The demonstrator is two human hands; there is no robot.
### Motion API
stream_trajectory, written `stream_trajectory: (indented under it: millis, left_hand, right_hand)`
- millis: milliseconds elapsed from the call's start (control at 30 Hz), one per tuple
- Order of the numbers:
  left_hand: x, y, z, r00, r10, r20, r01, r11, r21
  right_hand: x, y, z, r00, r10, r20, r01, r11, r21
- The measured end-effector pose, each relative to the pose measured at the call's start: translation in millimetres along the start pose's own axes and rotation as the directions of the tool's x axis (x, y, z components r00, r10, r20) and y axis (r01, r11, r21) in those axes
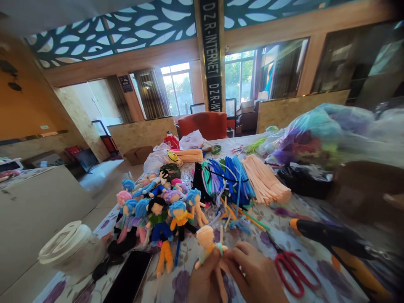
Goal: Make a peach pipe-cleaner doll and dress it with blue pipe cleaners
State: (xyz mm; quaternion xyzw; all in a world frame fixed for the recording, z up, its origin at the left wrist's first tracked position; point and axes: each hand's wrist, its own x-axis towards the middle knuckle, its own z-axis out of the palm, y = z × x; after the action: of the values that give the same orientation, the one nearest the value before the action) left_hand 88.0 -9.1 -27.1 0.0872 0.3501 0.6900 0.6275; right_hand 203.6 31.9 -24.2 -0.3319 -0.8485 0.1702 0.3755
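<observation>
A small peach pipe-cleaner doll [205, 236], with pale green and yellow bands round its body, is held upright at the front of the table. My left hand [203, 277] grips its body between thumb and fingers, and a peach leg hangs below. On the doll's right side, my right hand [255, 271] pinches near the arm with the pale green band; its fingertips partly cover that spot. Red-handled scissors [296, 271] lie just right of my right hand. Several finished dolls [158, 214] with blue, pink and black hair are heaped to the left.
Peach pipe cleaners [265, 179] and a blue bundle [235, 176] lie behind my hands. A black and orange glue gun [331, 237] sits at right. A phone [129, 275] and a white lidded container [71, 248] are at left. Plastic bags [334, 130] fill the back right.
</observation>
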Motion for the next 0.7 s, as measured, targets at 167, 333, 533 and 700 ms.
stream_trajectory:
  millis: [167, 333, 533, 700]
  left_hand:
    - [0, -1, -1.6, 0.999, -0.022, 0.035, 0.021, 1.0, 0.022]
    - [0, 2, -6.2, 0.998, -0.064, 0.024, 0.063, 0.996, 0.064]
    - [2, 2, -11.5, 0.976, -0.22, 0.002, 0.22, 0.976, 0.006]
    - [-3, 3, -11.7, 0.984, -0.18, -0.011, 0.18, 0.982, 0.062]
  right_hand:
    - [3, -2, -5, 0.981, 0.168, 0.097, -0.177, 0.979, 0.099]
    - [5, -7, -7, 0.923, 0.349, 0.159, -0.382, 0.877, 0.292]
    - [10, -13, -10, 0.883, 0.413, 0.223, -0.468, 0.813, 0.347]
    - [6, -16, -8, 0.92, 0.376, 0.108, -0.391, 0.883, 0.259]
